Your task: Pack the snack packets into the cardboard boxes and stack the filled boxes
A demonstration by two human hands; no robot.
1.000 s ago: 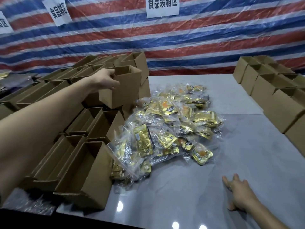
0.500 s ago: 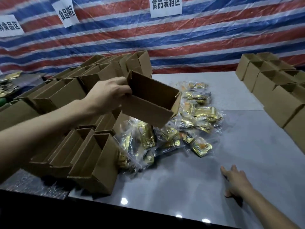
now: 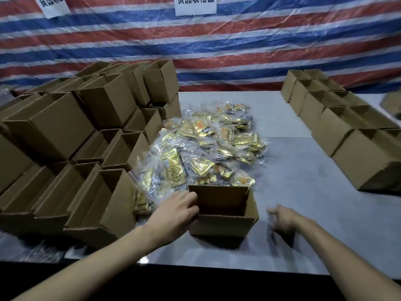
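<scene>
An open, empty cardboard box [image 3: 225,224] stands upright on the grey table [image 3: 303,224], just in front of a heap of gold snack packets in clear wrap [image 3: 204,153]. My left hand [image 3: 175,210] grips the box's left wall, fingers curled over the rim. To the right of the box, my right hand [image 3: 282,218] hovers a little above the table, blurred, fingers loosely bent, holding nothing.
A large stack of empty open boxes [image 3: 71,148] fills the left side, some lying on their sides. Several more boxes [image 3: 342,127] stand in rows at the right. A striped red, white and blue tarp [image 3: 217,46] with paper signs hangs behind.
My left hand carried the box from the left stack down over the packets and set it upright on the table near me. My right hand lifted off the table and moved left toward the box.
</scene>
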